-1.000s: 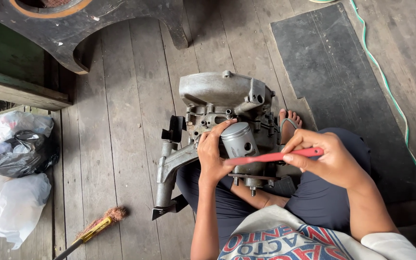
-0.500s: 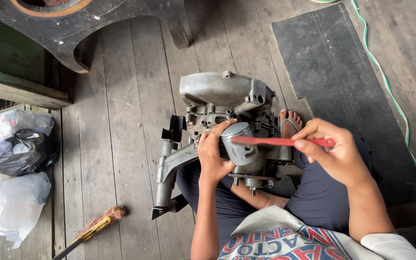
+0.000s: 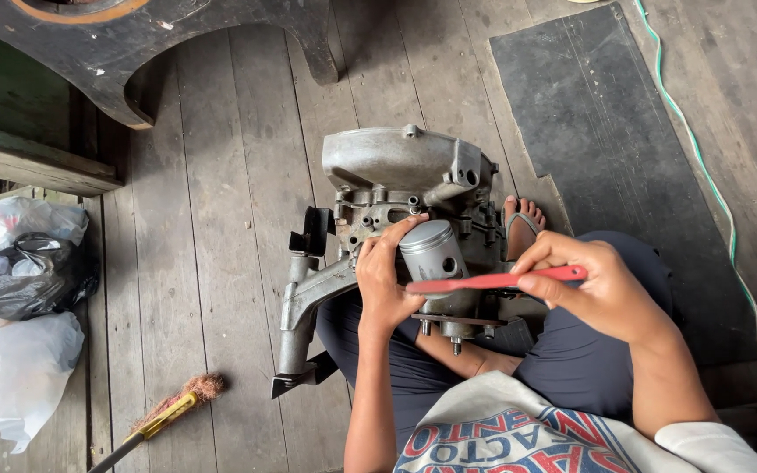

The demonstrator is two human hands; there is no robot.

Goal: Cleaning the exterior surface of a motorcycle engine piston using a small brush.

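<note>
A grey metal engine case [image 3: 396, 171] rests on the plank floor against my legs. A shiny round piston [image 3: 429, 248] sticks out of it toward me. My left hand [image 3: 383, 276] wraps around the piston's left side and steadies it. My right hand [image 3: 602, 289] grips the handle of a red toothbrush-like brush [image 3: 484, 282]. The brush lies level across the piston's lower side, its head pointing left and touching the metal.
A black rubber mat [image 3: 589, 131] lies to the right with a green cord [image 3: 703, 175] along it. A dark wooden furniture base [image 3: 133, 44] stands at the top left. Plastic bags [image 3: 10, 298] sit at the left edge. A wire brush with a yellow handle [image 3: 168, 412] lies on the floor.
My right hand has shifted the red brush up and then back down across the piston. My left hand stays on the piston and the engine has not moved.
</note>
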